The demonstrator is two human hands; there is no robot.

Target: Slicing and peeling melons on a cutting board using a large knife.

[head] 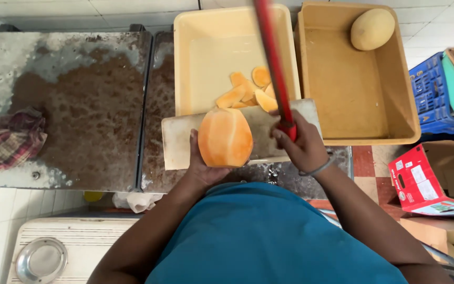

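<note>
Worktop (80, 105): stained metal, checked cloth (6, 139) at its left edge.
Brown tub (358, 89): far right, one unpeeled melon (372, 29) in its far corner.
Yellow tub (211, 58): beyond the board, orange slices (248, 92) inside.
Cutting board (177, 142): directly in front of you.
Peeled melon (225, 138): orange, on the board.
Your left hand (202, 168): cupped against the melon's near side, steadying it.
Your right hand (301, 144): fist wrapped tight round a red-handled knife (275, 63), raised beside the melon.
</note>
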